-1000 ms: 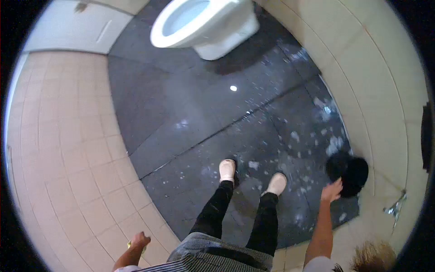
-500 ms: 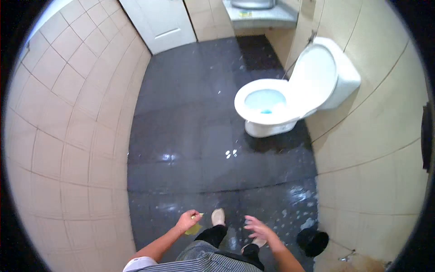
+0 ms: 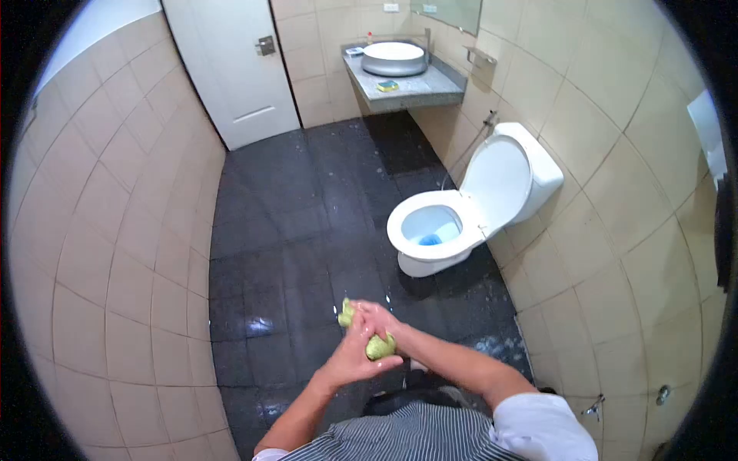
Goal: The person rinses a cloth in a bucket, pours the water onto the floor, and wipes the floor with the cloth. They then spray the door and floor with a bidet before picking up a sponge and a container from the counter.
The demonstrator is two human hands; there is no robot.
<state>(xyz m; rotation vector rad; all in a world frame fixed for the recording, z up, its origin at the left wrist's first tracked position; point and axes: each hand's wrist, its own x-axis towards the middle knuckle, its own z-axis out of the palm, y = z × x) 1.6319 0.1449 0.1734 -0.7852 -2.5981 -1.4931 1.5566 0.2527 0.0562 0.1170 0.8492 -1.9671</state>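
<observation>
A crumpled yellow-green cloth (image 3: 380, 347) is bunched between my two hands in front of my striped apron (image 3: 407, 434). My left hand (image 3: 350, 359) is closed around its lower part, the thumb pointing right. From the right, my right hand (image 3: 378, 316) wraps over the cloth's upper part, pressed against the left. One end of the cloth sticks out at the upper left of the fingers. Both hands are above the wet dark tile floor (image 3: 300, 269). Part of the cloth is hidden inside the grip.
A white toilet (image 3: 507, 173) with its lid raised stands ahead on the right, blue water in the bowl. Beyond it, a counter (image 3: 415, 96) carries a round basin (image 3: 393, 58) and a yellow-green sponge (image 3: 387, 86). A white door (image 3: 231, 77) is at the back left. Tiled walls flank both sides.
My hands have come together and risen. The cloth, which hung from my left hand, is now bunched in both. My formerly open right hand has closed on it. The view has tilted up.
</observation>
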